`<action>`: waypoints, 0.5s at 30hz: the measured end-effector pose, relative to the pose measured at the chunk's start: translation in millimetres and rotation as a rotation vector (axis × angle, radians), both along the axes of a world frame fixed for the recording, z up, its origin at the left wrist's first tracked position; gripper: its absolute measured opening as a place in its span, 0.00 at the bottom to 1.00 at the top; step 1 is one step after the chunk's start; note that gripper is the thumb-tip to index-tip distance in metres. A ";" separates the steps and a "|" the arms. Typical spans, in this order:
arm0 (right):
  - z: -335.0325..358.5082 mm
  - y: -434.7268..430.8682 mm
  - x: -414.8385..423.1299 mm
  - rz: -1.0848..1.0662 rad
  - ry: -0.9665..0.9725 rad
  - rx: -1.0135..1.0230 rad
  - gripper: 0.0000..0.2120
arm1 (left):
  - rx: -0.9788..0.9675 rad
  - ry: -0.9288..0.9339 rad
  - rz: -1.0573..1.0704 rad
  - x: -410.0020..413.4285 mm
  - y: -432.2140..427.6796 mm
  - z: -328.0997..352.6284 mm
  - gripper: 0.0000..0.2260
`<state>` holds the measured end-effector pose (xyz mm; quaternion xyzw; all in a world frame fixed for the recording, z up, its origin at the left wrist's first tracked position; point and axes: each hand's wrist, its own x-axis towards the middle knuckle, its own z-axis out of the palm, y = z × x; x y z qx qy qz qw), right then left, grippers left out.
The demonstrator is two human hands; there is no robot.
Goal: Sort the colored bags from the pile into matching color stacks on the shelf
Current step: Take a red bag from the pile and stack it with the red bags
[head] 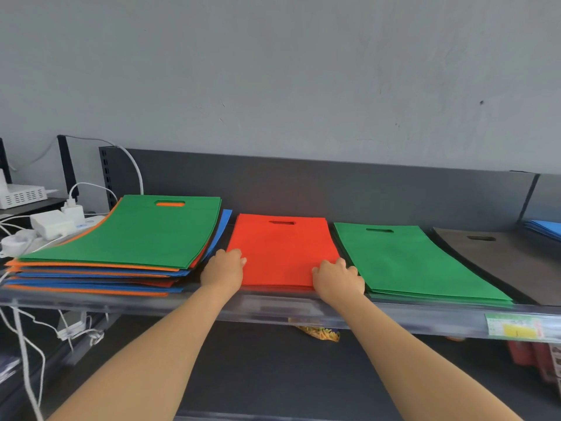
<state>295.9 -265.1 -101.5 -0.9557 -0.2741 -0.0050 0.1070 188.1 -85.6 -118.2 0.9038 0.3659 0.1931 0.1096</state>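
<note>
The left hand (223,268) and right hand (338,278) are gripping the front corners of the flat red fabric bag (282,250), which is lying at the grey metal shelf (394,317) front edge, between the mixed-colour bag pile (121,232) and the green bag stack (409,262). Recommend squaring the edges before releasing.

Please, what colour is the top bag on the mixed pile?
The top bag is green, shown in the head view.

Matt, cloth-like bags (282,253); shelf (394,196) dark matt, probably metal.
</note>
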 end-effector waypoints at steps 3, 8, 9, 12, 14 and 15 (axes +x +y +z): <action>4.3 -1.8 1.8 0.036 -0.025 0.041 0.24 | 0.021 -0.034 -0.026 -1.6 3.4 10.6 0.17; 14.1 3.0 2.0 0.216 -0.184 0.176 0.20 | 0.204 0.004 -0.154 -2.3 -15.7 34.7 0.13; 15.9 7.2 0.8 0.260 -0.214 0.196 0.19 | 0.259 0.015 -0.177 -3.5 -20.1 38.2 0.13; 18.5 25.5 -7.7 0.414 -0.256 0.241 0.18 | 0.426 0.052 -0.206 -13.1 -29.3 47.7 0.13; 19.5 40.7 -18.9 0.510 -0.266 0.262 0.18 | 0.504 0.056 -0.208 -26.4 -30.3 54.1 0.13; 20.4 48.3 -25.9 0.548 -0.267 0.276 0.18 | 0.528 0.052 -0.202 -35.4 -28.6 57.4 0.12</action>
